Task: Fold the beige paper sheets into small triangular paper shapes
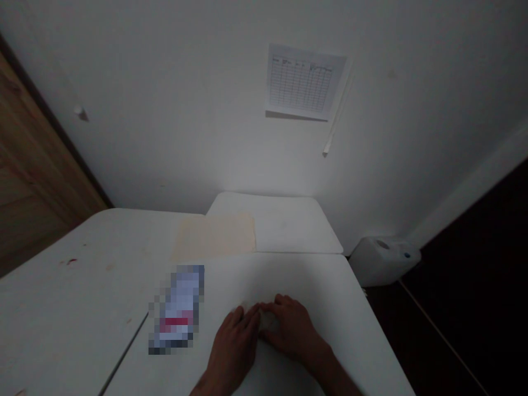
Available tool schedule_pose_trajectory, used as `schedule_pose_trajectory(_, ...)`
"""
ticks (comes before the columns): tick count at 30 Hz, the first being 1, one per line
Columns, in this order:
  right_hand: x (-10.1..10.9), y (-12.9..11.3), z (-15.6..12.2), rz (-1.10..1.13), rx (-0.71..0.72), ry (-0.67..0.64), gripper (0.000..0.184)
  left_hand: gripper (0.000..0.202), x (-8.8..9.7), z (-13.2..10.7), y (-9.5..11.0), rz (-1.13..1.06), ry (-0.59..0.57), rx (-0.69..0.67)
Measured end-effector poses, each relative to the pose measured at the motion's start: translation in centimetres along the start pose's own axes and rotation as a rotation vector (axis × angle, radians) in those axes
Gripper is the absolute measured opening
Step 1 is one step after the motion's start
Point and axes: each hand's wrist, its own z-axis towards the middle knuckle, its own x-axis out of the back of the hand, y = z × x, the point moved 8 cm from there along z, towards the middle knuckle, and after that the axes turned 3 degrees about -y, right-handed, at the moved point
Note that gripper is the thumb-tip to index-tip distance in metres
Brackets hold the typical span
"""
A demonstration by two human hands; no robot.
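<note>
On the white table, my left hand (235, 344) lies with its fingers drawn together, their tips meeting those of my right hand (292, 327). The right hand curves inward, thumb and forefinger bent around a small pale thing (268, 320). Its kind is hard to make out, since it is dim, almost the colour of the tabletop and largely covered by my hands. Left of my hands lies a pixelated bluish object (179, 308) with a red band; its kind is hidden by the blur.
A pale beige sheet (214, 236) lies on the white tabletop (350, 341) further back. A printed table on paper (305, 82) hangs on the wall. To the right, past the table edge, stands a white jerrycan (379, 264). Wooden boards (37, 148) rise at far left.
</note>
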Motion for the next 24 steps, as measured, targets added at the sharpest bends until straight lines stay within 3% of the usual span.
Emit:
schedule_pose_trajectory(4, 0.0, 0.0, 0.0, -0.013, -0.001, 0.008, 0.047, 0.048, -0.4, -0.5, -0.1, 0.092, 0.017, 0.051)
schedule_pose_trajectory(9, -0.7, 0.6, 0.1, -0.002, -0.037, -0.013, 0.053, 0.034, 0.1, -1.4, -1.3, 0.148, 0.072, 0.117)
schedule_pose_trajectory(14, -0.8, 0.6, 0.1, 0.009, -0.048, -0.027, 0.054, 0.035, 0.7, -2.0, -2.7, 0.174, 0.073, 0.192)
schedule_pose_trajectory(24, -0.5, 0.6, -0.2, 0.022, -0.055, -0.024, 0.055, 0.034, 1.4, -2.4, -2.6, 0.264, 0.086, 0.167)
